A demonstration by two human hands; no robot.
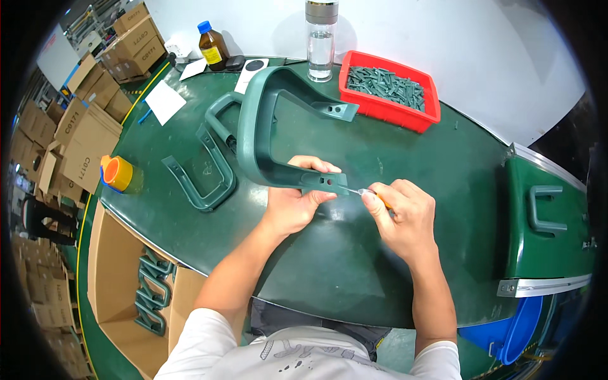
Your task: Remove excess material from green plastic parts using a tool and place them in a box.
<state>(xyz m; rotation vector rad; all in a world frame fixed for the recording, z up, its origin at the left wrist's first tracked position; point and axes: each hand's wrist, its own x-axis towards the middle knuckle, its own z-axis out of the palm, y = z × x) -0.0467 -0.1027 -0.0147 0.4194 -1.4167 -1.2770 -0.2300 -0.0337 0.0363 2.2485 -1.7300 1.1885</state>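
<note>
My left hand [291, 208] is closed around one end of a large green U-shaped plastic handle [252, 130], which is raised above the table. Its holed tab points right, past my fingers. In my right hand [406, 215] is a small hand tool [365, 192] with an orange grip and a thin metal tip. That tip meets the edge of the tab, close to the holes; its exact shape is too small to tell. Left of the held piece, another U-shaped handle [223, 197] lies on the green table [354, 253]. A further green handle [218, 117] lies partly behind the held one.
A red bin [386, 116] holds small green pieces, beside a clear water bottle [321, 50]. A brown bottle [213, 49] and yellow tape roll [120, 173] are leftward. Handles [152, 294] lie in a carton [114, 272]. One handle [543, 209] rests on the railed green surface at right.
</note>
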